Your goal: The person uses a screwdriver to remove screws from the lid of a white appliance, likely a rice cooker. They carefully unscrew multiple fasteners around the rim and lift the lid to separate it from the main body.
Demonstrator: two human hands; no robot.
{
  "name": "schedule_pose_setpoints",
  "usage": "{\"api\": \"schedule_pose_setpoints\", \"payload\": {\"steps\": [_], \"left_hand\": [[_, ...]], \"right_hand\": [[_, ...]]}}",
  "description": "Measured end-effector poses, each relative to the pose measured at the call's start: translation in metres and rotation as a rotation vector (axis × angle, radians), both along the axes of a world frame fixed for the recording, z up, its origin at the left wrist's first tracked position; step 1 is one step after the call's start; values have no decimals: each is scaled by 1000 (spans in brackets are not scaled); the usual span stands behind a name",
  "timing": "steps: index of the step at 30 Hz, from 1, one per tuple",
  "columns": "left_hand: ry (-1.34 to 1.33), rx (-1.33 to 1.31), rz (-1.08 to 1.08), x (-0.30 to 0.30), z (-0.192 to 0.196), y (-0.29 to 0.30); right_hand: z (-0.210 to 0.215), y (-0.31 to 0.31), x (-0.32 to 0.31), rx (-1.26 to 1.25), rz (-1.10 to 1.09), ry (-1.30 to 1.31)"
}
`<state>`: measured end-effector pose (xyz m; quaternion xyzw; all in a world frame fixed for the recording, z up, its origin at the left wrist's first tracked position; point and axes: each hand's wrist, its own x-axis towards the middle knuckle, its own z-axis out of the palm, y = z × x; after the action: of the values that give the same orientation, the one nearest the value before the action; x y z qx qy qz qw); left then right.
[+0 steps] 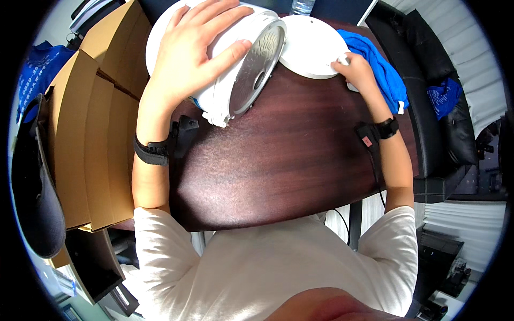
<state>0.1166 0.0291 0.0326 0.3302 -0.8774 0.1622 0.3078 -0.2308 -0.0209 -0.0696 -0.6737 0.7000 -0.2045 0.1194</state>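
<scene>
A white rounded appliance [219, 80] lies tilted on its side at the far left of the table, its round silver metal face with a central hole turned to the right. My left hand [195, 45] rests flat on top of it with the fingers spread. Beside it, at the far middle, is a flat white round disc [313, 48]. At the disc's right edge, my right hand [357, 72] is closed in a pinch on a small white piece whose kind is hard to make out. A blue cloth [377, 67] lies partly behind that hand.
Brown cardboard boxes [91, 144] stand along the left side of the dark wooden table [267, 166]. A clear bottle [302, 7] is at the far edge. A black sofa [428, 91] with a blue bag [444, 99] is to the right.
</scene>
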Motion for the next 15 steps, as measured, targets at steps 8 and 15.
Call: {"api": "schedule_pose_setpoints", "payload": {"steps": [8,15], "left_hand": [[16,-15,-5,1,-1,1],[36,1,-28,-2,1,2]], "right_hand": [[14,-20,23,154,5,289],[15,-29,22,221,33,358]]}}
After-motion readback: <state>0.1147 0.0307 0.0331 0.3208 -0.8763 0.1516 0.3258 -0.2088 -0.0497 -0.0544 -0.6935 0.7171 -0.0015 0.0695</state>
